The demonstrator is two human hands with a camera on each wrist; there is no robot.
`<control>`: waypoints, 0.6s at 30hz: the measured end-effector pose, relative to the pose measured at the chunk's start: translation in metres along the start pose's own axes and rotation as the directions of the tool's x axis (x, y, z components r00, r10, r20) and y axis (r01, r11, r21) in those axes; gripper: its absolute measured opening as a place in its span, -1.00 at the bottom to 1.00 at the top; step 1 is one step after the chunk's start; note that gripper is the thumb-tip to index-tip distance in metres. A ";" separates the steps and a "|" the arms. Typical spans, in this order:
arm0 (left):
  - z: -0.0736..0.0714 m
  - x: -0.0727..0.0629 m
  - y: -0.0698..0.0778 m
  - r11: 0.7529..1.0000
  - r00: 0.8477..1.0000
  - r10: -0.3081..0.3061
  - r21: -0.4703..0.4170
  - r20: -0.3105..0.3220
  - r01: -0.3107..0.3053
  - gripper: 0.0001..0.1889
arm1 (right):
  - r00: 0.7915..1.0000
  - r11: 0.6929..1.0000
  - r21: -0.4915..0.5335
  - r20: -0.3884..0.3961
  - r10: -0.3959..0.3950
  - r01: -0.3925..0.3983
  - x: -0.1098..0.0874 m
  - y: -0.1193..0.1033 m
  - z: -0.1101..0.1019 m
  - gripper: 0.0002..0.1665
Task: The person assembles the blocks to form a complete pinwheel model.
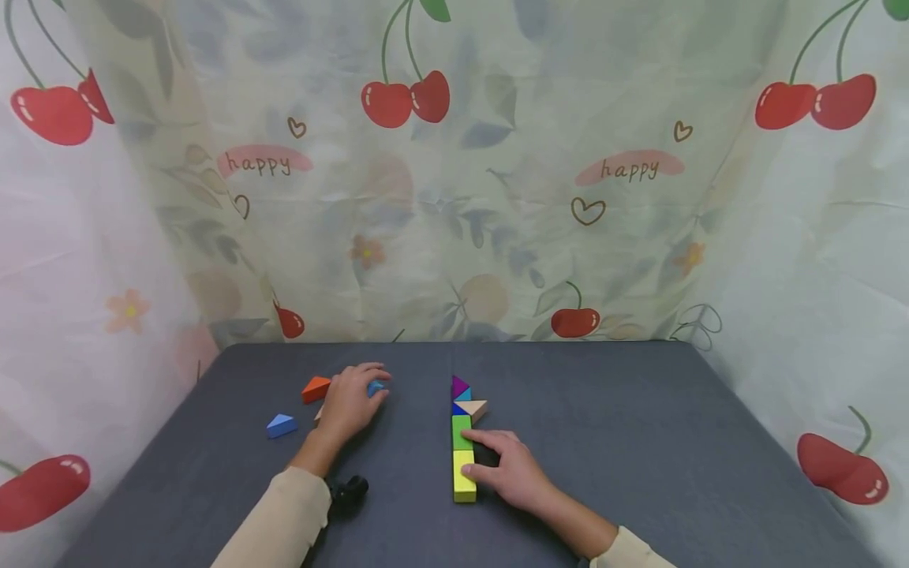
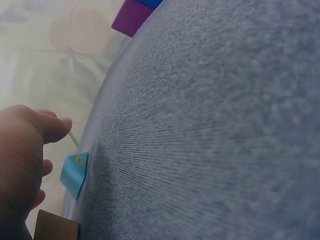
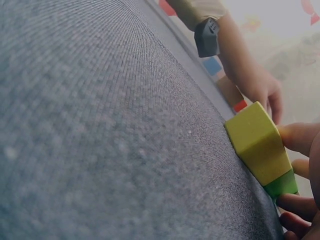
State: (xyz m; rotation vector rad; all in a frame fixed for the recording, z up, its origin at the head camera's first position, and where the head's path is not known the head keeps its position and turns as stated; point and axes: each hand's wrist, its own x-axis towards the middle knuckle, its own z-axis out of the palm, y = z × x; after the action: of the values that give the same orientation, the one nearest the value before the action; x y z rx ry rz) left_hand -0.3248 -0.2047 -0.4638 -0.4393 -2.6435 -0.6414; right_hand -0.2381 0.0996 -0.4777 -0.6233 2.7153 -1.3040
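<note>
My left hand [image 1: 351,398] reaches over a light blue block [image 1: 375,387] at the left of the table. In the left wrist view the thumb and fingers stand apart around that light blue block [image 2: 74,175], not closed on it. My right hand [image 1: 521,477] lies beside a row of blocks. Its index finger touches the green block [image 1: 461,426] and its thumb touches the yellow block [image 1: 464,485] at the near end. Beyond the green one are a dark blue piece [image 1: 458,409], a plain wood triangle [image 1: 474,409], a light blue triangle [image 1: 465,395] and a purple triangle [image 1: 459,386].
Left of my left hand are an orange block [image 1: 315,389] and a blue triangular block [image 1: 281,426]. A plain wood block [image 2: 56,227] is partly hidden by that hand. The dark grey table [image 1: 604,426] ends at a printed curtain [image 1: 497,197].
</note>
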 end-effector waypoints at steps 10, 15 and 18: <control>-0.003 0.004 -0.007 0.994 1.000 -0.024 0.105 0.017 0.022 -0.69 | 1.000 1.000 0.013 0.004 0.012 -0.012 0.000 0.000 0.000 -0.37; -0.006 0.003 -0.008 0.991 0.996 -0.090 0.105 0.022 0.087 -0.66 | 1.000 1.000 0.011 0.002 0.008 -0.008 0.000 0.000 0.000 -0.38; -0.008 0.003 -0.009 0.984 0.992 -0.125 0.132 0.011 0.122 -0.65 | 1.000 1.000 0.009 0.000 0.002 -0.002 -0.001 0.001 0.000 -0.37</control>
State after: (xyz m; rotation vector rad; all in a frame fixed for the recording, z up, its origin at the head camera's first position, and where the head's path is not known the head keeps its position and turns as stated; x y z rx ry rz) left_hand -0.3288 -0.2157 -0.4594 -0.2465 -2.7273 -0.4986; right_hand -0.2378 0.1004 -0.4783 -0.6193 2.7080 -1.3157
